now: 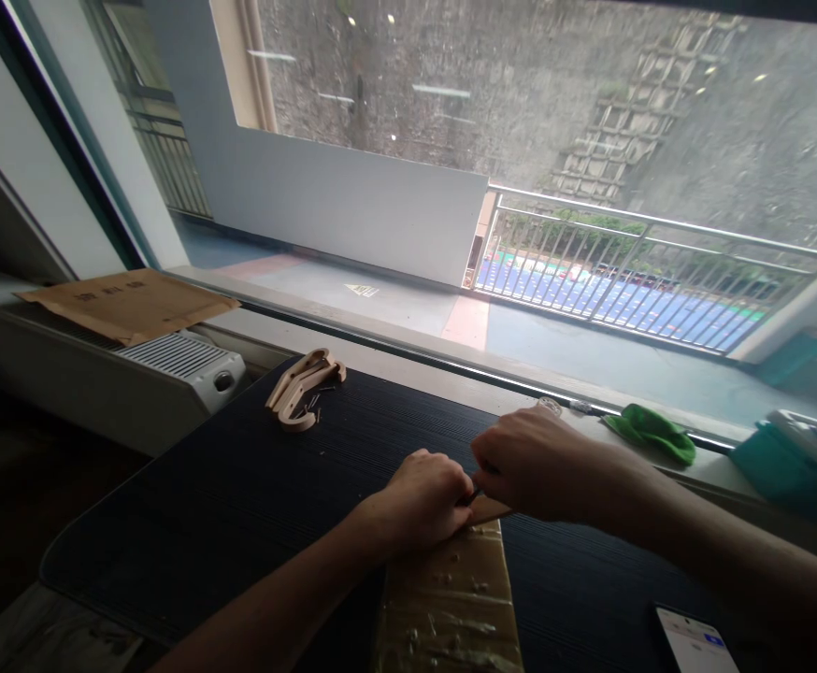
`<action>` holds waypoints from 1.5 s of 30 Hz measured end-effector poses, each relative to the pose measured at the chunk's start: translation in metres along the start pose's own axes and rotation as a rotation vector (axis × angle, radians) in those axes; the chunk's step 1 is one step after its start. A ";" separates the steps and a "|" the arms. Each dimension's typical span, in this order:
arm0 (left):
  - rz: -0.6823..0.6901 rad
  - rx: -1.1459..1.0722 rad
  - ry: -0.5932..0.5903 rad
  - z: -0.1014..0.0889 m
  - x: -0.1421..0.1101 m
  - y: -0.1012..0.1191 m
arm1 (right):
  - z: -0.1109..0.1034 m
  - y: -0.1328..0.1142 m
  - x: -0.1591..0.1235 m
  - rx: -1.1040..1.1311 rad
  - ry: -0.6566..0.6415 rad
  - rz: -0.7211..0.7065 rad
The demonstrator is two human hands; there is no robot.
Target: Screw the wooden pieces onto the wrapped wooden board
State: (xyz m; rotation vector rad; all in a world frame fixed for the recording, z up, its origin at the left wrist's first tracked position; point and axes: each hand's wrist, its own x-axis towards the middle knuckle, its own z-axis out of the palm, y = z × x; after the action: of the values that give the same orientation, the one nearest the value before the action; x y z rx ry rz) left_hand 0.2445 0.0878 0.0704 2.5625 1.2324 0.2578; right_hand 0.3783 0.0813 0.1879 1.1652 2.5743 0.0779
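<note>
My left hand [428, 500] is closed over the far end of a tape-wrapped box [454, 603]. Under its fingers lies a light wooden piece [491, 510], pressed against the box. My right hand [531, 463] is a fist just to the right, with a small dark tip showing between the hands. What that fist grips is mostly hidden, so I cannot name it. Farther left on the dark table [226, 495], curved wooden hooks [305, 391] rest in a pile, with several loose screws [310, 404] beside them.
A phone [695, 640] lies at the table's right front. Along the window sill are a green cloth [651, 435] and a teal container [777, 463]. A brown envelope [128, 304] covers part of a white radiator [184, 360] at left. Window glass stands behind the table.
</note>
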 end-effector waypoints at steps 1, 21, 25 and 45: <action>0.007 0.005 -0.005 0.000 0.000 0.000 | 0.000 0.001 -0.001 -0.007 -0.006 0.024; 0.038 0.026 -0.025 -0.002 -0.001 0.000 | 0.000 0.008 -0.001 0.084 -0.049 -0.082; 0.020 0.012 -0.022 -0.001 0.000 -0.001 | 0.001 0.005 0.001 0.049 -0.038 -0.058; 0.062 0.047 -0.032 -0.001 0.000 -0.003 | 0.010 0.010 -0.002 0.008 -0.011 0.009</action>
State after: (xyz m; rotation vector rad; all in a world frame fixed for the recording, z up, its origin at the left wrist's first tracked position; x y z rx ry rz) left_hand 0.2415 0.0900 0.0704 2.6374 1.1624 0.2025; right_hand 0.3898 0.0856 0.1805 1.1773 2.5623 0.0630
